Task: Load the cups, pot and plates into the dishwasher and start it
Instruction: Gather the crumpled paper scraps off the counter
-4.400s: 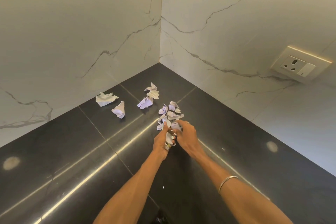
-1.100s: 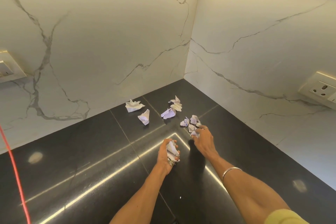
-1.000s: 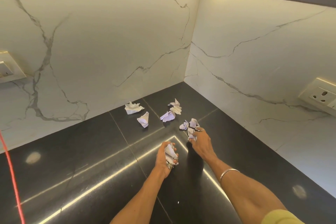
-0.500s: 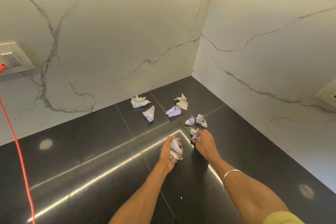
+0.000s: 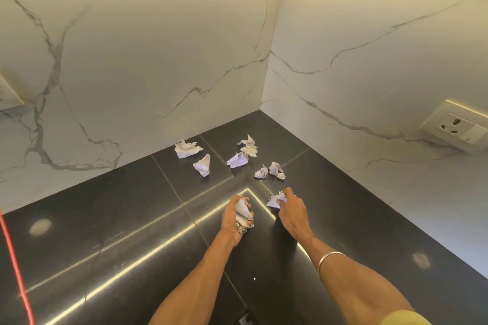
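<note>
Black countertop [image 5: 105, 232]: crumpled paper scraps [image 5: 239, 159] lie beyond both paper-holding hands.

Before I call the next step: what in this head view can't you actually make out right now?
- Dishwasher, cups, pot, plates: none inside the head view.
- Wad in the left hand: curled fingers hide how many paper scraps it holds.
- Print on the loose scraps: too small to read.
- Red cord: cut off by the left and bottom edges.
- Dark object at the bottom edge: cut off, unidentifiable.
</note>
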The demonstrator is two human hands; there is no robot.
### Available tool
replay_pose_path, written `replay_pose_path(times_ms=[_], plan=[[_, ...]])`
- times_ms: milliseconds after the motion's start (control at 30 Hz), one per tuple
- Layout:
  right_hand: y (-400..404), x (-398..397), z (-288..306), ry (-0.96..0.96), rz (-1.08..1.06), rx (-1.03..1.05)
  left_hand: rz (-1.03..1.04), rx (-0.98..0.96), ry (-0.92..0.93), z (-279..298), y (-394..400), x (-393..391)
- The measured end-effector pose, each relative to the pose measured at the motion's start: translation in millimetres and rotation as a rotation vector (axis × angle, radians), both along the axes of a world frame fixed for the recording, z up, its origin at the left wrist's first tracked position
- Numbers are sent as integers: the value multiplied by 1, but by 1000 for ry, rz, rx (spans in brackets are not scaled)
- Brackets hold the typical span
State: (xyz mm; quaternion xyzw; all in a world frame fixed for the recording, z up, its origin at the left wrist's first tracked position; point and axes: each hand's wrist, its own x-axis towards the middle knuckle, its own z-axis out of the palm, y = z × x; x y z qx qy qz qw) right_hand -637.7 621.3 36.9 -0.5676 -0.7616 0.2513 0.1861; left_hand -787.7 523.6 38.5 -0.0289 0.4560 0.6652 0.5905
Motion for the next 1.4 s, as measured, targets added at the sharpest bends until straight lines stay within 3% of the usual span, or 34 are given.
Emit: replay_pose_path(times_ms=[400, 700, 967, 1133, 1400], plan=[[-69, 22, 28, 239, -149, 2, -123, -106, 97, -2, -33, 20], [-130, 33, 35, 377, -386, -115, -71, -177, 82, 2, -68, 46], [-178, 49, 36, 443, -304, -275, -100, -164, 124, 12, -111, 93], [-217, 74, 29, 528, -308, -408, -17, -188, 108, 11, -145, 135], [-293, 106, 42, 458, -193, -432, 125, -290, 109, -22, -212, 171]])
